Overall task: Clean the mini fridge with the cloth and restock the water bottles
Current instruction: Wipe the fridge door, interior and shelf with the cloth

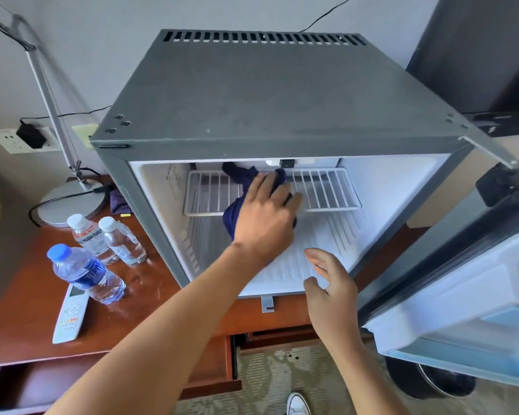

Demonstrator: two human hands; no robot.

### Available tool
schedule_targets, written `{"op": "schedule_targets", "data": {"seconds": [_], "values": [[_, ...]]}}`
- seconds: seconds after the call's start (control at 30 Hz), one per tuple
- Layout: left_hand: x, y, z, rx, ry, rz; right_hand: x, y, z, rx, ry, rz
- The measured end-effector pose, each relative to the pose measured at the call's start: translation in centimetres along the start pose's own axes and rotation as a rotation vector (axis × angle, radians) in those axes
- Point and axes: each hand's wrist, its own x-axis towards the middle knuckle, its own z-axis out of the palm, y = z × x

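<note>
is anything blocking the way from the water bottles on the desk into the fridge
Partly. The left hand presses the dark blue cloth against the white wire shelf inside the grey mini fridge. The three clear plastic water bottles stand left of it; the door is open.

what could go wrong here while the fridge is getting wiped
The left hand presses the dark cloth against the wire shelf; a hard push might tip or unseat that shelf. The three bottles stand on the desk close by the left forearm, so a wide sweep could knock them over. The open door hangs beside the right hand and could get bumped.
</note>
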Motion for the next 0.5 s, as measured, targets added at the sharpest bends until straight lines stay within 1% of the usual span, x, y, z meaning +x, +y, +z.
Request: {"op": "schedule_targets", "data": {"seconds": [0.07,0.17,0.27,0.33,0.37,0.43,0.5], "values": [[-1.3,-2.5,-0.7,0.044,-0.029,-0.047,0.6,0.2,-0.2,-0.021,-0.036,0.035],[-4.4,-5.9,-1.9,0.108,-0.006,-0.186,0.5,0.1,0.4,-0.048,-0.106,0.046],[-5.6,-6.8,-2.3,0.199,-0.049,-0.3,-0.2,-0.1,1.2,-0.091,-0.18,0.039],[-4.4,-6.1,-2.1,0.141,-0.034,-0.353,-0.5,0.1,1.5,-0.12,-0.25,0.04],[-3.5,-5.3,-2.0,0.092,-0.012,-0.335,-0.6,0.3,1.6,-0.13,-0.269,0.045],[-1.7,-3.1,-1.6,0.013,0.035,-0.241,-0.6,0.5,1.4,-0.135,-0.269,0.075],[0.3,-0.2,-1.2,-0.089,0.046,-0.152,-0.4,0.5,0.9,-0.15,-0.265,0.109]]}}
